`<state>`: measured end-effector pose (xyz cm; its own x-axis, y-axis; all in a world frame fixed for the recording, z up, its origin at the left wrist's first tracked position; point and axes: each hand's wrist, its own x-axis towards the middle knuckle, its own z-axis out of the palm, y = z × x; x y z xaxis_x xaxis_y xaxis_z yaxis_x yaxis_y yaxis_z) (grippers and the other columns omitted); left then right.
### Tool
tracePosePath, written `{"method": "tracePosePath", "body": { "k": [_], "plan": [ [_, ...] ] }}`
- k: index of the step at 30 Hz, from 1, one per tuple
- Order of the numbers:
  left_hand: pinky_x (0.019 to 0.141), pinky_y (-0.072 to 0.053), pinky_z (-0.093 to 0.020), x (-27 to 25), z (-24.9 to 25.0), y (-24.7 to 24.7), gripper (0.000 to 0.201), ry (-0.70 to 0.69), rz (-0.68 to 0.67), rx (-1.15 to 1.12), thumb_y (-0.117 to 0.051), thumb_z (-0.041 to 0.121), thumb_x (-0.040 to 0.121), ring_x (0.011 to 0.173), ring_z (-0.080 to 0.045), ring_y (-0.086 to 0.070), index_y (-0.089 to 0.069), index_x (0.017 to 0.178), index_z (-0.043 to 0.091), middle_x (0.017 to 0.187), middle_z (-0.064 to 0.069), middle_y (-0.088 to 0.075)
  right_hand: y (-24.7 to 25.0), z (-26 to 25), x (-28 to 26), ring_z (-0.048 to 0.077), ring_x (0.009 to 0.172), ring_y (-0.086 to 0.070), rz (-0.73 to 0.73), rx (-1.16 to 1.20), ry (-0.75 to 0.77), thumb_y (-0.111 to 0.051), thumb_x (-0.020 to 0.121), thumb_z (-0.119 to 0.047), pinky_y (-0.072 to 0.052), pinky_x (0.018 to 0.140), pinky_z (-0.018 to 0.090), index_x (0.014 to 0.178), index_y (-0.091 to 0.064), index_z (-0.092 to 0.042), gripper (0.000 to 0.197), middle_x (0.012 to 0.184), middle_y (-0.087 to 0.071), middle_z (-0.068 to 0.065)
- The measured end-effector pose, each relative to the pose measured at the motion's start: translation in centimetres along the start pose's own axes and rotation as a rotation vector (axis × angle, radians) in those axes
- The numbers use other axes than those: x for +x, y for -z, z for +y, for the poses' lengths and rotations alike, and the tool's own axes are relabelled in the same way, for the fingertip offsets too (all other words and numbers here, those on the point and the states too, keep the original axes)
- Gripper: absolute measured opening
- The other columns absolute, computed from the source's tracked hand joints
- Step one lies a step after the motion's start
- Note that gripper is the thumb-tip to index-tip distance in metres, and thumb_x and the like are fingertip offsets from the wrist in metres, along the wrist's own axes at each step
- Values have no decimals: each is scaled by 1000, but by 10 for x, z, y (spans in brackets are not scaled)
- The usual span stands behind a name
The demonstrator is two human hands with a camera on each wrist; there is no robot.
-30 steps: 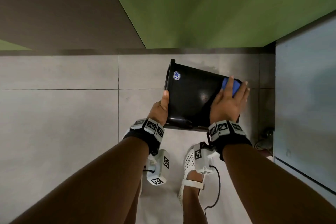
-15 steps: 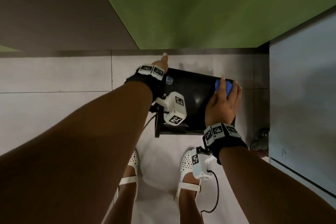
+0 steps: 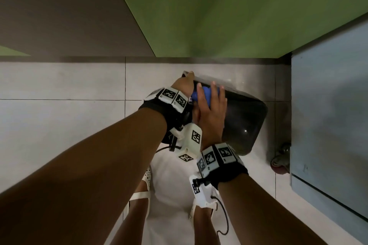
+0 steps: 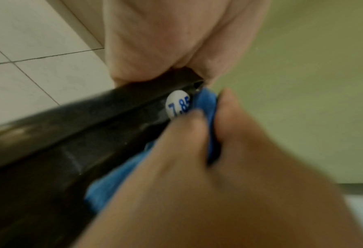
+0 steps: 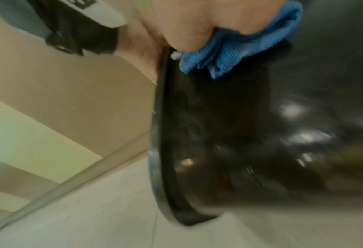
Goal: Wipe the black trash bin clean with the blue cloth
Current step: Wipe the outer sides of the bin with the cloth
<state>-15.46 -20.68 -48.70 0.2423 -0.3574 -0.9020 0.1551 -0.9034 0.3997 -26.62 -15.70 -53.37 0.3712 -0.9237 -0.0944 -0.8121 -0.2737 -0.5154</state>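
Observation:
The black trash bin [image 3: 245, 117] is held off the floor, lying on its side with its rim to the left and its base to the right. My left hand [image 3: 184, 83] grips the rim [image 4: 70, 127] at its far side, beside a white price sticker [image 4: 179, 104]. My right hand [image 3: 211, 105] lies flat on the bin's side just behind the rim. Its straight, spread fingers press the blue cloth [image 3: 205, 93] against the plastic. The cloth [image 5: 240, 50] bunches out from under the hand, and the two hands nearly touch.
A green wall [image 3: 219, 16] and a brown wall [image 3: 59, 16] meet the pale tiled floor [image 3: 59, 125] just behind the bin. A blue-grey cabinet [image 3: 328, 115] on a castor [image 3: 278, 161] stands close on the right. My feet in white shoes [image 3: 147, 177] are below the bin.
My left hand moved from the bin's near rim to its far rim and the bin turned. My right hand slid the cloth left along the side, from the base end to the rim.

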Motion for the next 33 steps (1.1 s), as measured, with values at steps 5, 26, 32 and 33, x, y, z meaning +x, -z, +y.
{"method": "tracePosePath", "body": {
  "k": [5,26,32,33],
  "plan": [
    [99,-35,-28,-5,-5,-1,48,-35,87,84,-24,33,101,122,-30,-50,-36,139,6,135,-22,-50,14,5,18,34,137,-26,55,1,-17,-37,94,-25,-18,111,49,136,-42,-17,44,145,-37,16],
    [115,-26,-32,-25,-49,7,56,-217,-38,68,-26,45,98,134,-22,-40,-44,137,10,143,-11,-46,19,-1,-4,38,131,-38,37,-81,-30,-33,94,-31,-29,107,48,132,-47,-14,44,137,-46,21],
    [117,-25,-35,-26,-59,14,59,-175,-71,9,-29,49,96,134,-22,-41,-47,135,9,141,-10,-48,46,67,9,33,136,-28,56,-112,-473,-34,97,-35,-23,113,48,139,-38,-24,44,146,-35,16],
    [116,-28,-38,-23,-61,15,62,-157,-96,-8,-32,53,93,131,-23,-44,-50,133,9,138,-11,-51,51,76,8,33,135,-30,64,-66,-569,-35,97,-35,-27,111,48,139,-37,-25,44,147,-33,15]
  ]
}}
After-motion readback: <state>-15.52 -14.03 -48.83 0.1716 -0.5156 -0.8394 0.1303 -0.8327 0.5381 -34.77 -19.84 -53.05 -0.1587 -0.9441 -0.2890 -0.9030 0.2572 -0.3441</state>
